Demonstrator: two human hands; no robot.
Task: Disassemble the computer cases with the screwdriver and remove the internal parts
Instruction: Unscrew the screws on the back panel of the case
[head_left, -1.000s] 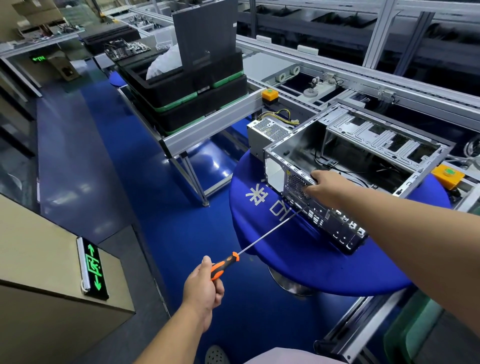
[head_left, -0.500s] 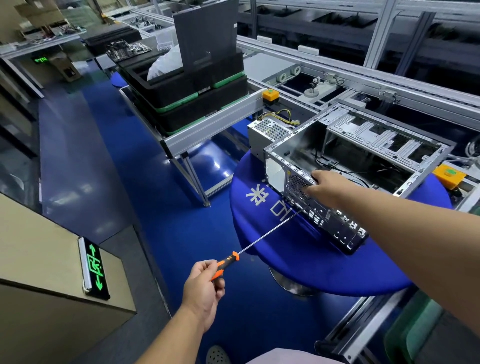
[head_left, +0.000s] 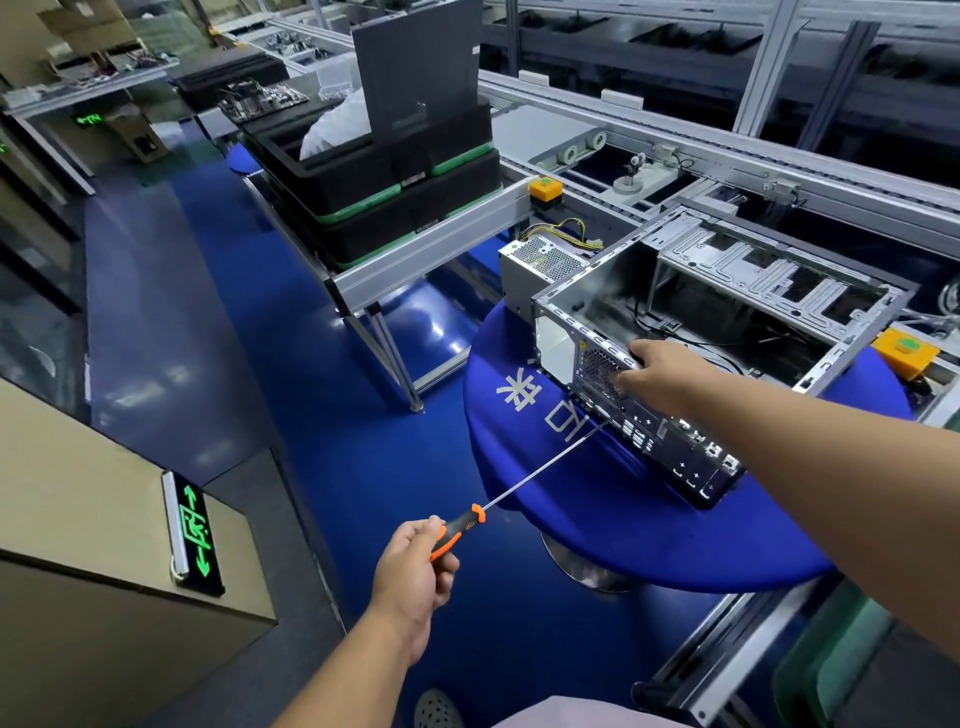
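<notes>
Orange-handled screwdriver, gripped in left hand, has barely moved; its tip meets the case on the desk, below the right hand clasping the rim. Unscrewing continues.

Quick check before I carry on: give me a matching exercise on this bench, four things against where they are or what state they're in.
Things:
1. long orange-and-black-handled screwdriver
2. open silver metal computer case
3. grey perforated power supply box
4. stacked black trays with green edges

Places or states:
A. on the aluminium rack beyond the table
B. gripped in the left hand
C. beside the case's far end
D. on the round blue table, right hand on its rim

Pairs: 1-B, 2-D, 3-C, 4-A
</notes>
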